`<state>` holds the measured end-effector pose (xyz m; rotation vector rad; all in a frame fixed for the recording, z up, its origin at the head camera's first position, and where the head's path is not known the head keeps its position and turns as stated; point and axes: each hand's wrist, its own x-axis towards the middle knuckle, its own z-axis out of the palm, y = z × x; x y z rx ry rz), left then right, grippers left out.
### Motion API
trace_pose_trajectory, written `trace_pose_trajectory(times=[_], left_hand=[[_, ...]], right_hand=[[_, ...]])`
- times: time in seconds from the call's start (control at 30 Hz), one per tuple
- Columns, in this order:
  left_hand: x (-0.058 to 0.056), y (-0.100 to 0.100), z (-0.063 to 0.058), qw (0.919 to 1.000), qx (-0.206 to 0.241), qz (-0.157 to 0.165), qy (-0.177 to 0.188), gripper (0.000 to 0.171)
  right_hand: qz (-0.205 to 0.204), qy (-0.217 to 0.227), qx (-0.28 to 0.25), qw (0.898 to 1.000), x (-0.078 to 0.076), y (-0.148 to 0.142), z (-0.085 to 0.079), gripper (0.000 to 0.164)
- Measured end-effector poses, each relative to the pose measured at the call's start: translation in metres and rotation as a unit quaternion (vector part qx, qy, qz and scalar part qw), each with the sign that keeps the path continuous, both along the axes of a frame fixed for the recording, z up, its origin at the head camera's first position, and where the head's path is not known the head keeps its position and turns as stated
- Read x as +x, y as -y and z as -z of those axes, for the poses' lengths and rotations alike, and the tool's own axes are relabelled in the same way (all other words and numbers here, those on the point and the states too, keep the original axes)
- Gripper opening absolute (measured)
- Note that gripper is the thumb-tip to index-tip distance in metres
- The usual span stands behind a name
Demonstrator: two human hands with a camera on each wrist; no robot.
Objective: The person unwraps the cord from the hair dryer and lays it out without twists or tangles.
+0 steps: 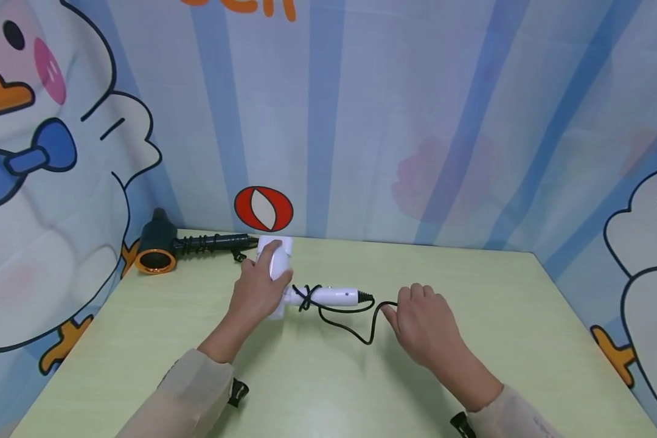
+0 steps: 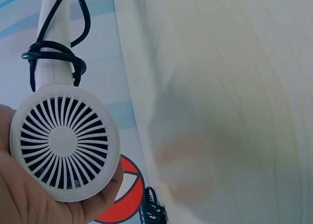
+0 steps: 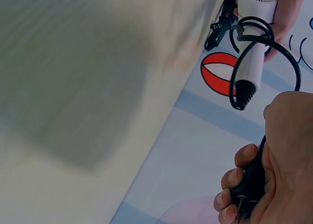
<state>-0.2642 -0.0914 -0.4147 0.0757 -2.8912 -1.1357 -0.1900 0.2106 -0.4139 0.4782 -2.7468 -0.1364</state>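
Note:
A white hair dryer is held over the table, its handle pointing right. My left hand grips it around the head; the round slotted grille faces the left wrist camera. Several turns of black cord wrap the handle near the head. From the handle's end the cord loops across to my right hand. In the right wrist view, those fingers curl around a black plug at the cord's end, with part of it hidden by the palm.
A black hair dryer with an orange-rimmed opening lies at the table's back left, its cord wound around the handle. Behind the pale table hangs a blue-striped cartoon backdrop. Black straps show near both sleeves.

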Motion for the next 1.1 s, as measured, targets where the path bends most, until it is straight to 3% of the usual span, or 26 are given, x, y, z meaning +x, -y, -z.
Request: trace_pose_trajectory(times=[0.73,1.1], left_hand=[[-0.002,0.005,0.000,0.9994,0.021,-0.001,0.026,0.066],[0.000,0.005,-0.001,0.9992,0.023,0.010,0.030,0.066]], right_hand=[[0.003,0.002,0.008,1.000,-0.010,-0.008,0.025,0.053],[0.013,0.003,0.023,1.000,-0.024,-0.014,0.025,0.055]])
